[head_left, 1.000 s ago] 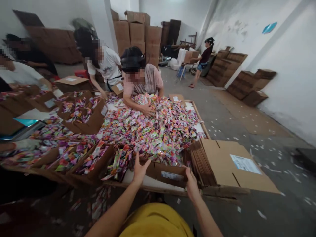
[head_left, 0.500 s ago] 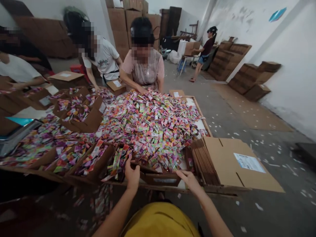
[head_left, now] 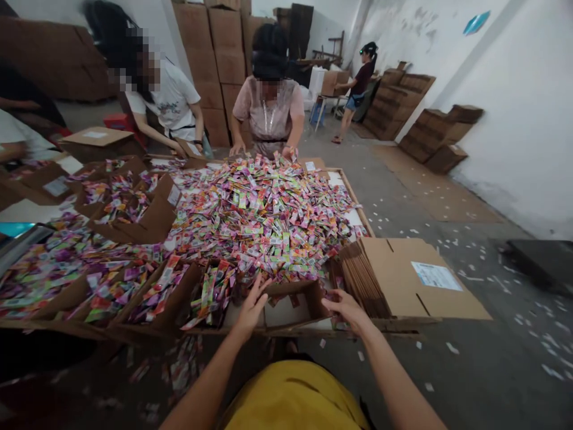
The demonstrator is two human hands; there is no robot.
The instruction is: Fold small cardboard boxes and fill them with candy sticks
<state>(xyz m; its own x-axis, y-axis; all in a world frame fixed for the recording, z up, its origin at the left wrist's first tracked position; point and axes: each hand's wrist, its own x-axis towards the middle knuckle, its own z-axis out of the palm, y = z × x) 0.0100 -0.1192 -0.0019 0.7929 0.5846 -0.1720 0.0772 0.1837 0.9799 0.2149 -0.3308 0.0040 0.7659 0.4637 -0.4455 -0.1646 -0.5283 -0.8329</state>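
1. Cardboard box (head_left: 289,310): open on top, at near edge of table (head_left: 357,216), just below heap of colourful sachets (head_left: 268,209).
2. Left hand (head_left: 250,306): fingers spread loose, laid against box's left wall, gripping nothing.
3. Right hand (head_left: 345,307): splayed flat, touching right flap, beside stack of flat cartons (head_left: 403,275).
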